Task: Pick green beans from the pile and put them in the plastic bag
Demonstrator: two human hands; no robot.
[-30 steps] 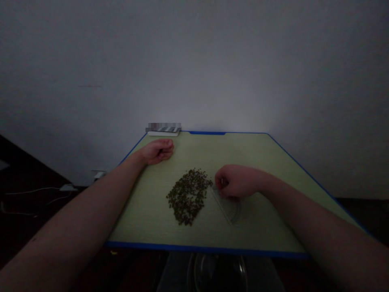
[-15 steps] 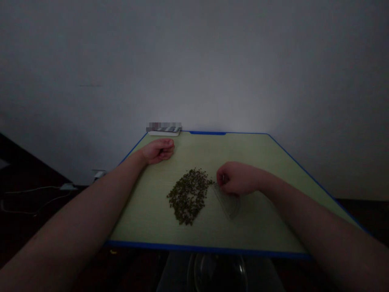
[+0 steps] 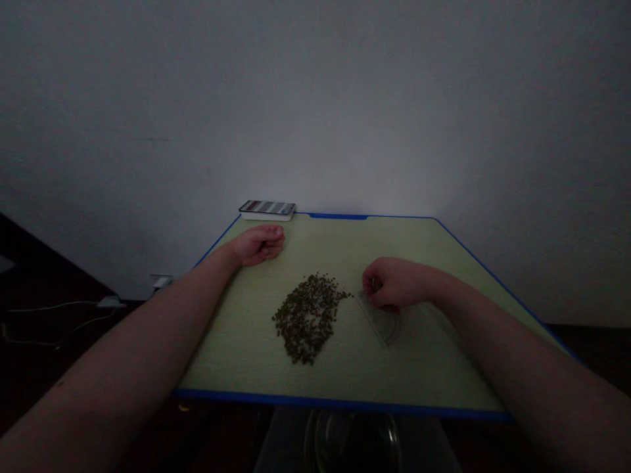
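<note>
A loose pile of small greenish-brown beans or seeds (image 3: 308,322) lies spread on the pale table (image 3: 236,355). Right of it, my right hand (image 3: 394,282) has its fingers closed on a clear protractor (image 3: 382,322), whose straight edge faces the pile. A few grains trail from the pile toward that edge. My left hand (image 3: 259,244) rests closed on the table beyond the pile at the left, fingers curled in; what they hold, if anything, is hidden.
A phone (image 3: 267,207) lies on a white box (image 3: 266,216) at the far left corner. Blue trim edges the table, with a wall (image 3: 345,131) behind. A clear round bowl (image 3: 355,440) sits below the front edge. White cables (image 3: 89,315) run at the left.
My right hand has moved a little to the right and away from me with the protractor, drawing a few grains out from the pile. My left hand stays in place.
</note>
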